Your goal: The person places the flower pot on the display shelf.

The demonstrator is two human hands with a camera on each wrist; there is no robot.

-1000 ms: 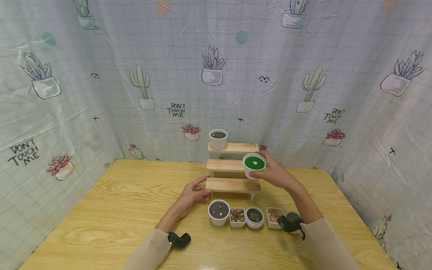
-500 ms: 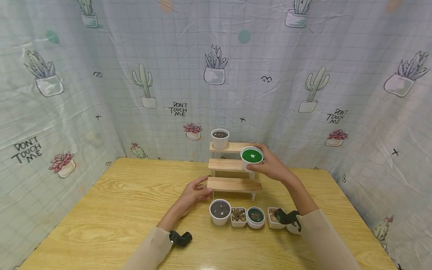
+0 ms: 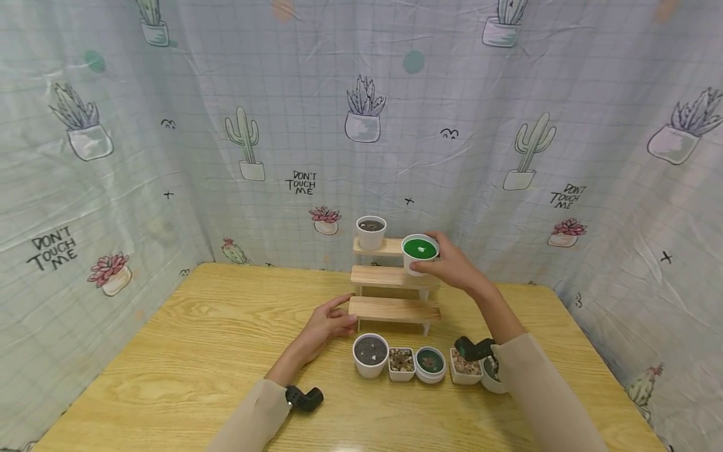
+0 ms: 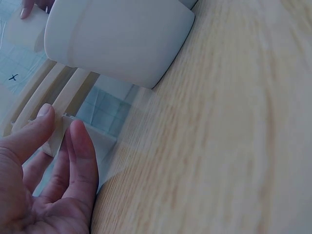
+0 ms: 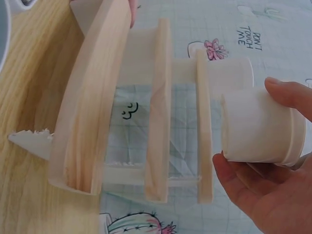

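Right hand [image 3: 453, 267]: gripping green-filled white pot [image 3: 420, 252].
Pot: near top step [image 3: 393, 247] of three-tier wooden stand [image 3: 380, 275], at right part.
Left hand [image 3: 322, 326]: pinching lowest step [image 3: 394, 309] at left end.

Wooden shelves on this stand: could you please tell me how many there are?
3: top shelf, bearing a white pot; middle shelf, below that; bottom shelf, at the left hand.
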